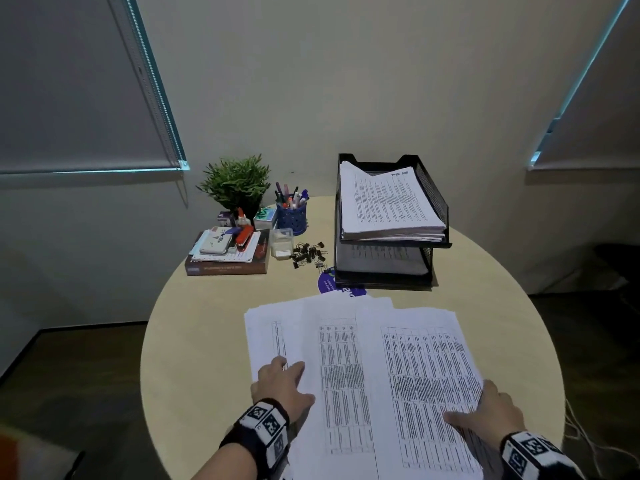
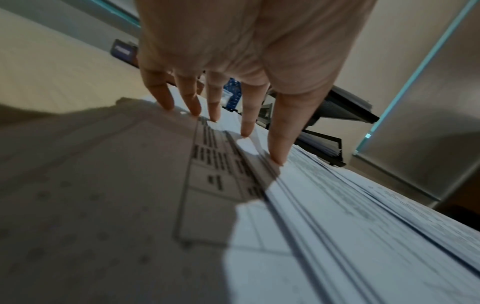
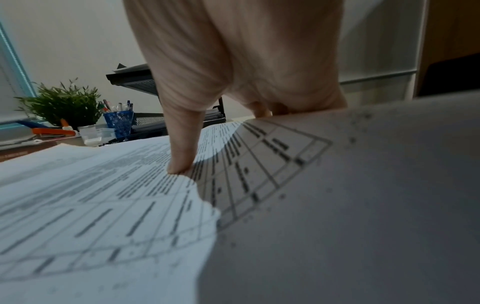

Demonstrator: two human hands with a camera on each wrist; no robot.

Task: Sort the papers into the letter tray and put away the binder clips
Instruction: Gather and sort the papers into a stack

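The round table [image 1: 194, 341] is seen from above by the head view, facing the wall. The papers [image 2: 337, 226] are skimmed closely from both wrists; the letter tray [image 3: 145, 121] is shared by all views.

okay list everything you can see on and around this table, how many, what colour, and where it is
Loose papers: several overlapping sheets, white with printed tables, near table edge.
Letter tray: one, black mesh, two tiers, far right; a paper stack on top, more below.
Binder clips: a small pile, black, left of the tray.
Clear container: one, beside the clips.
Pen cup: one, blue, full of pens.
Plant: one, green, far left.
Book: one, brown, under notepads and a red stapler.
Sticker: one, purple, at the tray's front.
Table: one, round, pale wood.
Left hand: fingers straight, pressing the papers.
Right hand: thumb on top, fingers under the papers' right edge.
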